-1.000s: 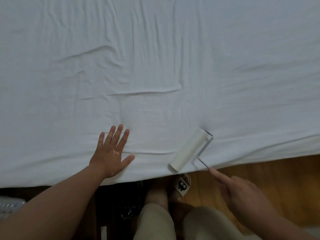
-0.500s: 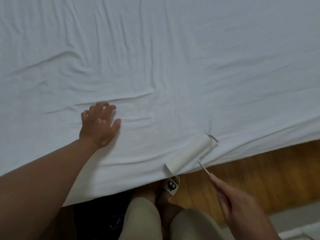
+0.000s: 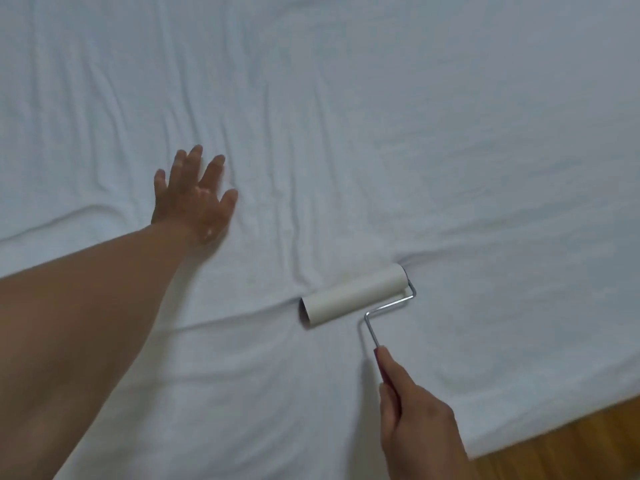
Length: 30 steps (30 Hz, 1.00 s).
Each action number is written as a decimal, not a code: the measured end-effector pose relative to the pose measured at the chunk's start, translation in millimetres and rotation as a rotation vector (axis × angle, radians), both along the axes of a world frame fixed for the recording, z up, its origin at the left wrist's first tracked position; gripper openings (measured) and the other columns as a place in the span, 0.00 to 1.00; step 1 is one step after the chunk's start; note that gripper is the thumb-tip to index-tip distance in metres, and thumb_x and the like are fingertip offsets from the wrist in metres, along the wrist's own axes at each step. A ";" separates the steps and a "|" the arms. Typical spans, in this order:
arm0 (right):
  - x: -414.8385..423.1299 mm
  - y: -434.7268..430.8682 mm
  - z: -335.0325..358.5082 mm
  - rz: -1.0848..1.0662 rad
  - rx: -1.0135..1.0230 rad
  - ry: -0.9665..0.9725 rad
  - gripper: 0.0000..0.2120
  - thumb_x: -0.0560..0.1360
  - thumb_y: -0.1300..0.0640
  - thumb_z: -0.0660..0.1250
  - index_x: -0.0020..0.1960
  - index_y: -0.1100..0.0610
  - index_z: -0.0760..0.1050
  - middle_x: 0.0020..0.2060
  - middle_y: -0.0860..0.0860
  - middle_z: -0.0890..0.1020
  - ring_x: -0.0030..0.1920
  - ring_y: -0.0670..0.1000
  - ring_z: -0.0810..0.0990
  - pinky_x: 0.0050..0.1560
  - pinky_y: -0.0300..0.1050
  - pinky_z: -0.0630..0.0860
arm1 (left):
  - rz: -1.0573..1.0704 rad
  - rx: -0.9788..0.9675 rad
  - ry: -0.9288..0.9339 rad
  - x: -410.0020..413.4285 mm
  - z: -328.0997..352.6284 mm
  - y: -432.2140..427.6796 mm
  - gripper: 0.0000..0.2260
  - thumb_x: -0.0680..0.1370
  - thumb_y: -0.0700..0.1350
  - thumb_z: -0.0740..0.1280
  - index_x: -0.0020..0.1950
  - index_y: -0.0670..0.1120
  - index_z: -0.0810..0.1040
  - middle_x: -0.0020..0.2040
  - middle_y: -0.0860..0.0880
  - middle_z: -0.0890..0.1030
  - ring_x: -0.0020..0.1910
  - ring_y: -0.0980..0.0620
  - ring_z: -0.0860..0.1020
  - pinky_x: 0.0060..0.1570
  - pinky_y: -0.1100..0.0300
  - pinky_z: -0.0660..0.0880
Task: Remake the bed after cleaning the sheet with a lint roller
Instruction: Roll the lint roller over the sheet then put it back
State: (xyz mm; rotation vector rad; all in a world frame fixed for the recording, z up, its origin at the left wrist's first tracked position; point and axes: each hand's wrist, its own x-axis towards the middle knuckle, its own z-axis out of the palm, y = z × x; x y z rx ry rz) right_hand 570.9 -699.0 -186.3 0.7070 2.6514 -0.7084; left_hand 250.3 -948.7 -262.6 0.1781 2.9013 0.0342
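A wrinkled white sheet (image 3: 381, 133) fills nearly the whole view. The lint roller (image 3: 353, 294), a white cylinder on a bent wire frame with a dark red handle, lies pressed on the sheet right of centre. My right hand (image 3: 419, 427) grips that handle from below, index finger stretched along it. My left hand (image 3: 194, 199) rests flat on the sheet to the roller's left and farther in, fingers spread, holding nothing. My left forearm crosses the lower left of the view.
A strip of wooden floor (image 3: 571, 448) shows at the bottom right, beyond the sheet's near edge (image 3: 540, 433). Long creases run across the sheet around my left hand and ahead of the roller.
The roller has travelled from the sheet's near edge farther onto the bed. My left hand slid forward over the sheet and flattened out. The view moved over the bed, hiding my legs and slipper.
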 end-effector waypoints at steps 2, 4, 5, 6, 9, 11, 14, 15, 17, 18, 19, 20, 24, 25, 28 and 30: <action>-61.2 -7.4 -1.7 -0.017 -0.063 -0.061 0.26 0.80 0.48 0.59 0.66 0.19 0.58 0.38 0.46 0.80 0.40 0.50 0.80 0.43 0.50 0.79 | 0.024 -0.014 0.006 -24.5 -6.2 -10.8 0.29 0.82 0.63 0.45 0.81 0.56 0.46 0.82 0.49 0.43 0.81 0.47 0.41 0.77 0.41 0.44; -122.9 -13.7 2.7 -0.038 -0.096 -0.100 0.22 0.81 0.47 0.55 0.70 0.25 0.61 0.46 0.45 0.82 0.47 0.50 0.81 0.50 0.49 0.78 | 0.039 -0.021 0.006 -49.8 -10.7 -18.5 0.30 0.81 0.65 0.42 0.81 0.57 0.43 0.82 0.50 0.40 0.80 0.47 0.40 0.77 0.41 0.43; -152.5 -17.0 5.0 -0.039 -0.103 -0.096 0.21 0.82 0.47 0.54 0.71 0.28 0.62 0.49 0.44 0.83 0.49 0.50 0.81 0.51 0.49 0.78 | 0.046 -0.024 0.005 -63.1 -11.9 -21.3 0.30 0.81 0.66 0.41 0.81 0.58 0.41 0.82 0.51 0.39 0.80 0.48 0.39 0.77 0.41 0.42; -181.6 -20.3 7.7 -0.039 -0.113 -0.081 0.21 0.82 0.48 0.54 0.72 0.30 0.63 0.51 0.44 0.83 0.50 0.50 0.81 0.52 0.49 0.78 | 0.051 -0.023 0.005 -76.2 -12.5 -23.0 0.30 0.80 0.67 0.40 0.81 0.59 0.41 0.82 0.51 0.39 0.80 0.48 0.38 0.77 0.41 0.42; -267.3 -26.6 5.2 -0.023 -0.122 -0.010 0.20 0.82 0.50 0.54 0.72 0.36 0.67 0.54 0.46 0.82 0.53 0.52 0.81 0.51 0.49 0.79 | 0.066 -0.008 0.009 -118.7 -16.0 -26.6 0.31 0.79 0.68 0.38 0.80 0.60 0.39 0.82 0.52 0.37 0.80 0.49 0.36 0.77 0.40 0.40; -322.5 -29.6 1.8 0.013 -0.097 0.038 0.18 0.82 0.53 0.54 0.70 0.42 0.70 0.55 0.48 0.82 0.55 0.55 0.80 0.53 0.51 0.78 | 0.078 -0.006 0.019 -149.0 -18.8 -27.6 0.32 0.78 0.69 0.35 0.80 0.61 0.37 0.81 0.53 0.36 0.80 0.49 0.35 0.76 0.38 0.40; -400.4 -31.2 -6.0 0.049 -0.037 0.113 0.13 0.80 0.59 0.56 0.61 0.53 0.74 0.52 0.52 0.82 0.52 0.60 0.79 0.52 0.55 0.79 | 0.116 0.029 0.018 -186.0 -27.9 -26.3 0.33 0.76 0.72 0.35 0.79 0.62 0.36 0.81 0.54 0.35 0.79 0.48 0.33 0.74 0.34 0.38; -424.6 -31.9 -8.4 0.070 -0.012 0.130 0.13 0.79 0.61 0.56 0.60 0.54 0.74 0.50 0.53 0.82 0.50 0.60 0.79 0.50 0.55 0.79 | 0.125 0.043 0.037 -192.1 -33.1 -25.4 0.34 0.76 0.73 0.34 0.79 0.62 0.36 0.81 0.54 0.35 0.79 0.48 0.33 0.74 0.34 0.38; -467.1 -34.6 -13.2 0.112 0.025 0.148 0.13 0.77 0.64 0.57 0.58 0.55 0.75 0.49 0.53 0.81 0.49 0.61 0.78 0.48 0.56 0.79 | 0.122 0.046 0.110 -193.1 -46.2 -25.1 0.34 0.75 0.72 0.34 0.80 0.62 0.37 0.82 0.54 0.37 0.80 0.48 0.35 0.74 0.34 0.40; -486.1 -36.6 -15.7 0.125 0.032 0.155 0.14 0.77 0.64 0.57 0.59 0.56 0.75 0.50 0.54 0.81 0.50 0.61 0.78 0.49 0.56 0.79 | 0.118 0.046 0.139 -191.6 -52.3 -25.8 0.34 0.76 0.72 0.34 0.80 0.61 0.39 0.82 0.53 0.39 0.80 0.48 0.36 0.74 0.33 0.41; -504.6 -38.3 -17.9 0.132 0.038 0.165 0.14 0.78 0.64 0.57 0.59 0.56 0.75 0.52 0.54 0.81 0.51 0.61 0.78 0.51 0.55 0.78 | 0.114 0.051 0.152 -190.8 -57.6 -26.8 0.34 0.76 0.71 0.35 0.81 0.60 0.41 0.82 0.52 0.40 0.80 0.47 0.37 0.74 0.33 0.42; -522.5 -39.5 -19.0 0.137 0.043 0.177 0.14 0.78 0.63 0.57 0.60 0.56 0.76 0.54 0.54 0.81 0.53 0.62 0.77 0.52 0.54 0.77 | 0.109 0.056 0.155 -191.1 -62.1 -27.9 0.34 0.77 0.71 0.37 0.81 0.59 0.43 0.82 0.52 0.42 0.81 0.46 0.39 0.74 0.32 0.43; -601.1 -38.6 -6.7 0.194 0.091 0.245 0.14 0.79 0.61 0.58 0.60 0.54 0.78 0.60 0.56 0.81 0.60 0.63 0.77 0.57 0.48 0.73 | 0.090 0.071 0.178 -196.1 -73.4 -29.3 0.34 0.78 0.69 0.41 0.82 0.57 0.47 0.83 0.51 0.44 0.81 0.45 0.43 0.74 0.31 0.46; -620.9 -37.4 -1.0 0.213 0.120 0.261 0.14 0.79 0.60 0.58 0.60 0.54 0.79 0.59 0.56 0.81 0.60 0.62 0.77 0.55 0.46 0.73 | 0.086 0.071 0.183 -197.1 -76.4 -29.2 0.34 0.78 0.69 0.41 0.82 0.57 0.47 0.83 0.51 0.44 0.81 0.45 0.43 0.74 0.31 0.46; -666.6 -37.0 7.1 0.252 0.145 0.256 0.15 0.77 0.61 0.56 0.57 0.52 0.77 0.55 0.56 0.80 0.54 0.60 0.78 0.48 0.43 0.71 | 0.083 0.070 0.188 -197.6 -84.2 -29.8 0.34 0.78 0.69 0.42 0.82 0.56 0.49 0.83 0.50 0.45 0.81 0.44 0.44 0.73 0.31 0.46; -674.8 -38.1 2.3 0.275 0.124 0.178 0.15 0.75 0.62 0.55 0.56 0.55 0.76 0.54 0.56 0.79 0.52 0.61 0.78 0.50 0.48 0.78 | 0.076 0.073 0.191 -198.5 -87.5 -30.5 0.34 0.78 0.69 0.42 0.82 0.56 0.49 0.83 0.50 0.46 0.81 0.44 0.44 0.73 0.31 0.46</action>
